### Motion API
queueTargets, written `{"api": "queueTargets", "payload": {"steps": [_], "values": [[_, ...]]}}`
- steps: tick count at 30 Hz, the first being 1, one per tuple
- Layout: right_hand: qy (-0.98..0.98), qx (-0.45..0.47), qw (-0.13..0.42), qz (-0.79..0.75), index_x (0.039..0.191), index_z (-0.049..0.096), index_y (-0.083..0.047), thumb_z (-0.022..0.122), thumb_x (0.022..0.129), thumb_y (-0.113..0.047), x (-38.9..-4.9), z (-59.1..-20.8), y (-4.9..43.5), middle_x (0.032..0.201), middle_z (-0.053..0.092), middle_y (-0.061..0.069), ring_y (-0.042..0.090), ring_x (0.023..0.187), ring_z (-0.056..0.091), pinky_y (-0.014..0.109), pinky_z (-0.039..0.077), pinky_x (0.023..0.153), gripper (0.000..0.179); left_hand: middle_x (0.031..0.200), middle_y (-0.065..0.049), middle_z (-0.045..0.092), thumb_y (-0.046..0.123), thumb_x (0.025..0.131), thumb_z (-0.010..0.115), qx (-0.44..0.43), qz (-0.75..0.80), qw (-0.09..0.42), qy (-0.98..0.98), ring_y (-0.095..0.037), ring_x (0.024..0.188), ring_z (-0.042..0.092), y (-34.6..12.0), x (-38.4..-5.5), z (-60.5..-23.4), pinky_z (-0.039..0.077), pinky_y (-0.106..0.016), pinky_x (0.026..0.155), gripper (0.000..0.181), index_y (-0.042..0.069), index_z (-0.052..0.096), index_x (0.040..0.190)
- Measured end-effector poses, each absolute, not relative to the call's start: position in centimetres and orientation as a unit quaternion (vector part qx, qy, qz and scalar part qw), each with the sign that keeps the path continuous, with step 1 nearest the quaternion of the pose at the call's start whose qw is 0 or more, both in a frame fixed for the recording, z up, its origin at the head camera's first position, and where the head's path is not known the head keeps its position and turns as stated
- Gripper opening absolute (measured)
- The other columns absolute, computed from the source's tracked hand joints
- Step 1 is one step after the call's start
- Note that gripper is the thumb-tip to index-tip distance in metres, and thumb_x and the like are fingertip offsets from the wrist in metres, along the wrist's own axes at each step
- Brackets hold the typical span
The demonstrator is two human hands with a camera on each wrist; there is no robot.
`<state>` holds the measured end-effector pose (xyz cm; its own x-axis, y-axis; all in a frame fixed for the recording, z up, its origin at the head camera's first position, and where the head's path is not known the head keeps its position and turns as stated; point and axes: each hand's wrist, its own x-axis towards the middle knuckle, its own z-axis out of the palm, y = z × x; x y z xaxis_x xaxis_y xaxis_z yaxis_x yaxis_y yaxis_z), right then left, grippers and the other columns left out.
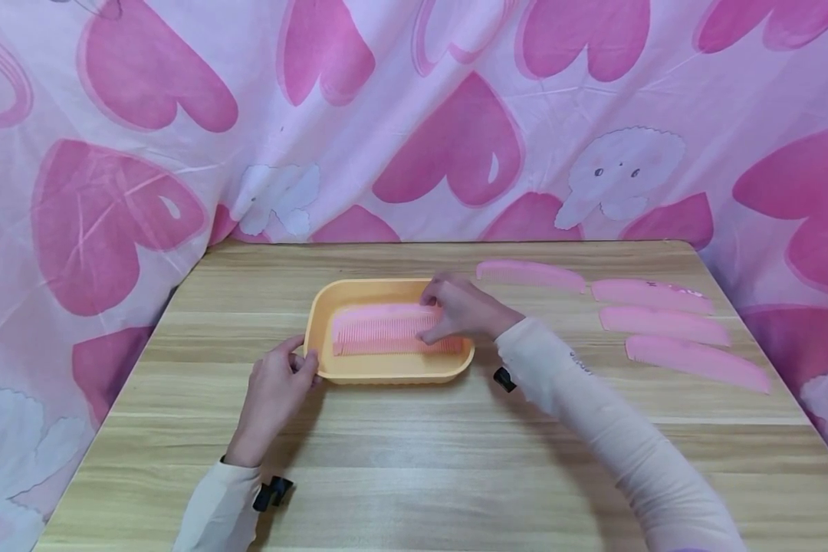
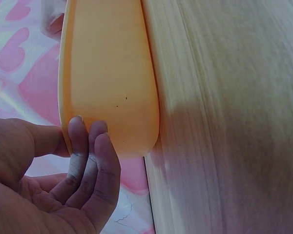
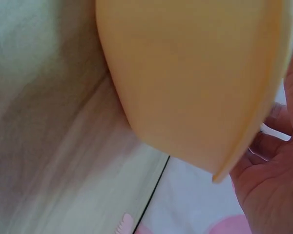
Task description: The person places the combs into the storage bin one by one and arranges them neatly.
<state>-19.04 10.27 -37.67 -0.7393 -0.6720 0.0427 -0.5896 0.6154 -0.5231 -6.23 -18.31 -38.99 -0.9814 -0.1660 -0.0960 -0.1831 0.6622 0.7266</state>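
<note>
In the head view, a yellow-orange tray (image 1: pixel 386 376) stands on the wooden table with a pink comb (image 1: pixel 372 331) inside it, teeth toward the person. My left hand (image 1: pixel 278 391) pinches the tray's left end. The left wrist view shows that hand's fingers (image 2: pixel 102 165) against the outer wall and the thumb at the rim. Reaching over the right side of the tray, my right hand (image 1: pixel 465 310) curls its fingers and thumb around the comb's right part. From the right wrist, the tray wall hides the comb and the fingertips.
Several more pink combs lie at the table's right, one comb (image 1: pixel 530 276) near the back edge and another comb (image 1: pixel 697 363) closest to the front. A pink heart-patterned cloth (image 1: pixel 448 146) hangs behind the wooden table (image 1: pixel 414 460).
</note>
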Motion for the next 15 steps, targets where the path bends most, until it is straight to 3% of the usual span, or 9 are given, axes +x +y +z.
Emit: {"api": "queueTargets", "payload": {"steps": [6,15], "values": [[0.902,-0.335,0.114,-0.248,0.110,0.072,0.002,0.092,0.072,-0.031,-18.83,-38.27,10.02,0.108,0.064,0.006,0.021,0.098,0.060,0.034,0.050,0.092,0.054,0.074,-0.003,0.068,0.017,0.101,0.057,-0.099,0.400,0.015,0.911,-0.017,0.063,0.057,-18.27,-6.14,-38.85,0.039,-0.026,0.050,0.042,-0.002,0.056,0.139],[0.913,-0.332,0.115,-0.208,0.113,0.072,0.002,0.090,0.074,-0.036,-18.66,-38.67,9.82,0.114,0.064,0.008,0.021,0.102,0.060,0.035,0.050,0.094,0.057,0.074,-0.004,0.068,0.017,0.102,0.056,-0.104,0.398,0.021,0.911,-0.016,0.062,0.057,-18.17,-6.14,-38.79,0.039,-0.026,0.049,0.044,-0.002,0.054,0.141]]}}
